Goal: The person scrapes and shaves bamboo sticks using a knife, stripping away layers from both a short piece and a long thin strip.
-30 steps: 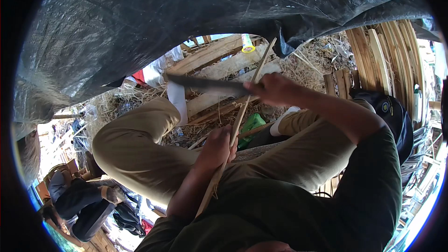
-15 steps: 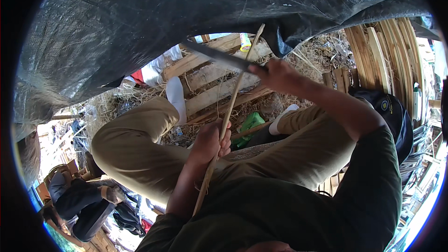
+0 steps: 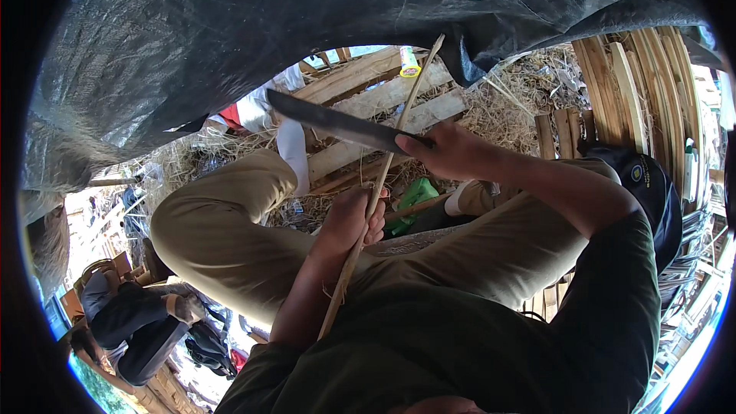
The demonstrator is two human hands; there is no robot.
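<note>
My left hand (image 3: 354,218) is closed around a long, thin wooden stick (image 3: 406,111), which slants from my torso up to the far edge of the dark tarp. Thin shavings stick out from the wood near that hand. A machete (image 3: 333,123) with a broad dark blade is gripped in my right hand (image 3: 445,152). The blade points to the far left and crosses the stick beyond my left fist. Whether its edge touches the wood I cannot tell. Most of the machete's handle is hidden in my fingers.
A dark tarp (image 3: 253,15) hangs low across the far side. Wooden slats (image 3: 368,100) lie on straw between my legs, with a yellow-rimmed cup (image 3: 409,67) and a green plastic bag (image 3: 416,195). Stacked boards (image 3: 652,92) and a dark bag (image 3: 640,192) are at right. Another person (image 3: 138,330) sits lower left.
My right hand has moved a little nearer along the stick, with the machete still in it. The blade, blurred before, is now sharp. The left hand keeps its hold, barely shifted.
</note>
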